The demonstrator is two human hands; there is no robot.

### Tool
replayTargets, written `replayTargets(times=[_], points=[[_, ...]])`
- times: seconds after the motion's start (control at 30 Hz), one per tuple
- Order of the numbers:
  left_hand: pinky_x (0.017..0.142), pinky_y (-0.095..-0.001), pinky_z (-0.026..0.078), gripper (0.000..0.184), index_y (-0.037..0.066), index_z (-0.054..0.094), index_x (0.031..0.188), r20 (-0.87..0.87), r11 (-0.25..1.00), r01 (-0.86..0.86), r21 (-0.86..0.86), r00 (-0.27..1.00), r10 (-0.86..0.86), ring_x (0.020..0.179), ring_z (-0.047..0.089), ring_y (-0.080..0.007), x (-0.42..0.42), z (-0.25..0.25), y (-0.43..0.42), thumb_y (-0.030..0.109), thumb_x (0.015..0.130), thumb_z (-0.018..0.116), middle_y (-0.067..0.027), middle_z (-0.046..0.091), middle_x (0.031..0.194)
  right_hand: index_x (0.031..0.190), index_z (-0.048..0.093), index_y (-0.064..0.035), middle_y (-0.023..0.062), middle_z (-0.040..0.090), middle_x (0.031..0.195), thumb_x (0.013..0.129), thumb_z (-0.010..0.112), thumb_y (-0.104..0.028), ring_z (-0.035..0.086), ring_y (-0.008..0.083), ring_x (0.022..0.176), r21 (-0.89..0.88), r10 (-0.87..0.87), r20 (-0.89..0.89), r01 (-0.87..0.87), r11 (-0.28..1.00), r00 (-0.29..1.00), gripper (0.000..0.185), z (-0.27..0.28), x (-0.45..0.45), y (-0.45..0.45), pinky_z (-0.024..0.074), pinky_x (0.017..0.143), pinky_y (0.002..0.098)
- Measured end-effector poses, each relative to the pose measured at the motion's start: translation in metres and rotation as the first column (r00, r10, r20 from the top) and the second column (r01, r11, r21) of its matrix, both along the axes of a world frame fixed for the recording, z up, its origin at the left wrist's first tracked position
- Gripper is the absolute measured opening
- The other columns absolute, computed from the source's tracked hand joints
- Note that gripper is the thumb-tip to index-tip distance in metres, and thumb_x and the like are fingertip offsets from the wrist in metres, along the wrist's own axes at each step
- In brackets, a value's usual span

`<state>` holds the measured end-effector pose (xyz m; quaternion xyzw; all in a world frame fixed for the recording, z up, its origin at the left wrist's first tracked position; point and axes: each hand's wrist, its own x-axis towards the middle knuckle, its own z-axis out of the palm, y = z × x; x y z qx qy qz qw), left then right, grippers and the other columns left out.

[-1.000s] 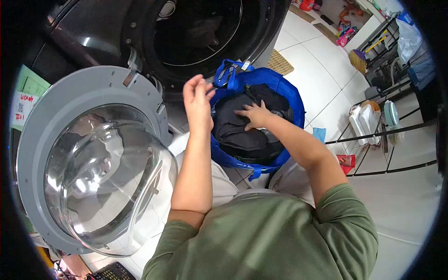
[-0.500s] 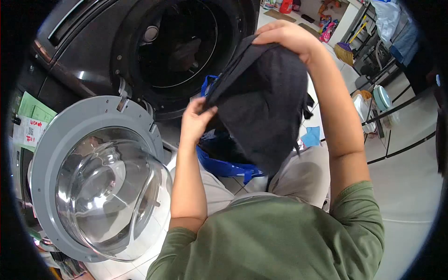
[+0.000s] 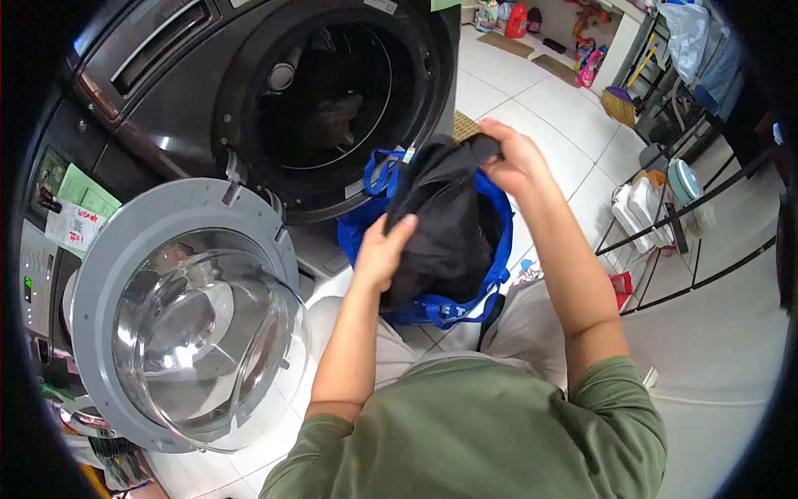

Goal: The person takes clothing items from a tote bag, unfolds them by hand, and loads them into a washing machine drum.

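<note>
A black piece of clothing (image 3: 440, 220) hangs bunched between my two hands; its exact kind does not show. My left hand (image 3: 382, 252) pinches its left edge between thumb and fingers. At the cloth's upper right corner, my right hand (image 3: 517, 160) is closed on the fabric. Below the cloth, a blue bag (image 3: 500, 279) stands on the floor between my legs, with dark contents partly hidden by the garment. Beyond the bag is the open drum (image 3: 320, 100) of a dark front-load washer, with some dark fabric inside.
The washer's round glass door (image 3: 195, 337) stands open at the left. A black metal rack (image 3: 657, 229) with containers is on the right. A broom (image 3: 622, 101) leans at the back right, and detergent packs (image 3: 515, 18) sit on the far floor.
Both hands have lowered the black clothing toward me, over the blue bag. It was spread out higher up and is now more gathered. The view has shifted slightly.
</note>
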<state>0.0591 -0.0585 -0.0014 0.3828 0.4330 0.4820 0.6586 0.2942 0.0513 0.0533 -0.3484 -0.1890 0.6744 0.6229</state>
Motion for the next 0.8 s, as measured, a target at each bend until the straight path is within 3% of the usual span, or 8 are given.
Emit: replayTargets(times=[0.23,0.3,0.37,0.4,0.43,0.57,0.63,0.8], points=[[0.087,-0.0333,0.052,0.034,-0.003,0.060,0.116,0.097,1.000,-0.004,0.007,0.995,0.003,0.096,0.065,-0.0206,-0.062,0.012,0.008,0.016,0.089,0.065,-0.0122,0.068,0.110,0.106,0.057,0.0053,0.0086,0.055,0.093,0.087,0.064,0.004,0.054,0.0157,0.076,0.046,-0.253,-0.190,0.266,0.963,0.949,0.020,0.020,0.060,0.001,0.0505,0.063,0.0245],[0.089,-0.0352,0.052,0.035,-0.003,0.060,0.117,0.131,1.000,-0.022,0.015,0.991,0.020,0.097,0.066,-0.0233,-0.072,0.010,0.010,0.015,0.088,0.064,-0.0133,0.067,0.111,0.108,0.063,0.0034,0.0122,0.058,0.096,0.090,0.064,-0.006,0.059,0.0199,0.083,0.200,-0.375,0.277,0.329,0.923,0.884,0.020,-0.007,0.090,0.011,0.0530,0.069,0.0303],[0.091,-0.0357,0.051,0.037,-0.002,0.059,0.120,0.221,0.998,-0.042,-0.036,0.974,0.049,0.099,0.066,-0.0246,-0.076,0.008,0.012,0.016,0.088,0.064,-0.0145,0.067,0.113,0.107,0.066,0.0015,0.0171,0.061,0.099,0.091,0.065,-0.015,0.061,0.0244,0.088,0.350,-0.433,0.839,0.284,0.893,0.328,0.023,-0.011,0.099,-0.001,0.0538,0.073,0.0340],[0.095,-0.0423,0.051,0.044,-0.001,0.056,0.126,0.336,0.993,0.006,-0.117,0.941,0.034,0.104,0.065,-0.0312,-0.077,0.002,0.017,0.023,0.090,0.062,-0.0187,0.065,0.118,0.107,0.069,-0.0019,0.0218,0.064,0.098,0.086,0.070,-0.028,0.063,0.0320,0.095,0.480,-0.406,0.834,0.130,0.867,-0.372,0.033,-0.024,0.101,-0.007,0.0525,0.079,0.0394],[0.096,-0.0423,0.050,0.045,-0.001,0.056,0.126,0.369,0.992,0.013,-0.122,0.929,0.033,0.105,0.064,-0.0310,-0.069,0.009,0.017,0.025,0.090,0.063,-0.0186,0.064,0.119,0.107,0.068,-0.0006,0.0237,0.064,0.100,0.078,0.075,-0.035,0.062,0.0360,0.097,0.426,-0.341,0.799,0.066,0.902,-0.495,0.046,-0.023,0.084,-0.020,0.0508,0.083,0.0448],[0.093,-0.0401,0.052,0.047,-0.003,0.057,0.124,0.248,0.995,0.031,-0.098,0.969,-0.006,0.103,0.065,-0.0288,-0.037,0.016,0.021,0.026,0.089,0.066,-0.0177,0.065,0.117,0.132,0.050,0.0000,0.0234,0.059,0.122,0.065,0.085,-0.039,0.059,0.0380,0.109,0.307,-0.117,0.946,-0.715,0.628,0.304,0.085,-0.001,-0.022,-0.092,0.0475,0.096,0.0386],[0.091,-0.0388,0.053,0.044,-0.004,0.057,0.123,0.036,0.994,0.051,0.096,0.998,-0.055,0.100,0.066,-0.0275,-0.024,0.045,0.022,0.022,0.088,0.067,-0.0171,0.066,0.115,0.109,0.066,-0.0017,0.0167,0.070,0.093,0.070,0.083,-0.028,0.066,0.0211,0.083,0.105,-0.269,0.958,-0.745,0.658,-0.102,0.050,-0.016,-0.037,-0.093,0.0518,0.075,0.0336],[0.090,-0.0382,0.054,0.045,-0.007,0.057,0.121,0.192,0.973,-0.194,0.127,0.967,0.168,0.101,0.067,-0.0288,-0.054,0.076,0.025,0.026,0.092,0.065,-0.0197,0.065,0.115,0.087,0.068,0.0044,0.0198,0.068,0.072,0.086,0.059,-0.012,0.068,0.0254,0.064,0.419,-0.442,0.879,0.155,0.895,0.178,0.019,-0.036,0.082,-0.042,0.0533,0.060,0.0381]])
